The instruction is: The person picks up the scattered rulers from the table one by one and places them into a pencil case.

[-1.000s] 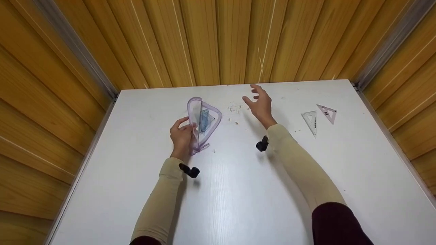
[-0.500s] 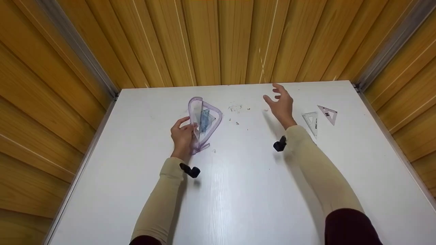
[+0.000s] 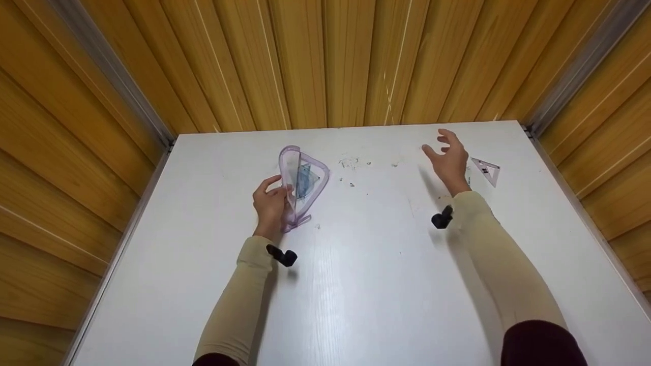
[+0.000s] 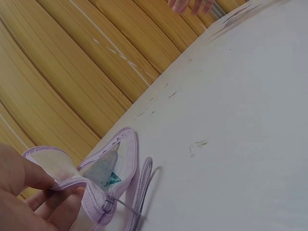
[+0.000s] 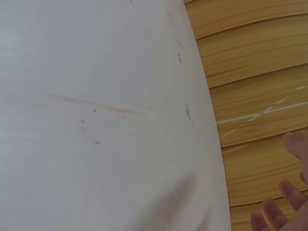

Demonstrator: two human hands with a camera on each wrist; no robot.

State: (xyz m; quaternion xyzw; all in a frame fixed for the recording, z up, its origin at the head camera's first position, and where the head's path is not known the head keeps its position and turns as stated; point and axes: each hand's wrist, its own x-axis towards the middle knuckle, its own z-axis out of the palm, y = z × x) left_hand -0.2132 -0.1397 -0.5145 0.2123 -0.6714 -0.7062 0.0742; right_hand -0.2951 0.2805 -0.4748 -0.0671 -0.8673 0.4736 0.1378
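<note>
Nearest are two dark maroon upper sleeves (image 3: 541,344), cut off below, and two beige lower sleeves (image 3: 231,310) reaching over one white counter (image 3: 356,284). Two small black wrist cameras (image 3: 283,256) sit there, one per arm.

Farther on, left of the counter's middle, is one clear plastic pouch with lavender trim (image 3: 322,188). The left hand (image 3: 269,206) has its grip pinching the pouch's left edge, some fingers hidden behind it. The long axis runs away from the person, the lavender zip tail (image 3: 301,222) at the near end, the mouth gaping. Translucent blue plastic (image 3: 306,181) shows inside; its pieces cannot be counted.

Well apart, the right hand (image 3: 450,162) has its grip spread, fingers curved; the right wrist view cuts it off. Just right lies one pale lilac triangular set square (image 3: 477,162), a corner pointing toward the person. Between them shows green lettering (image 3: 469,175), mostly hidden by the hand. Dark specks (image 3: 352,185) are too fine to count. Farthest stands yellow-brown wood-patterned panelling (image 3: 346,61).
</note>
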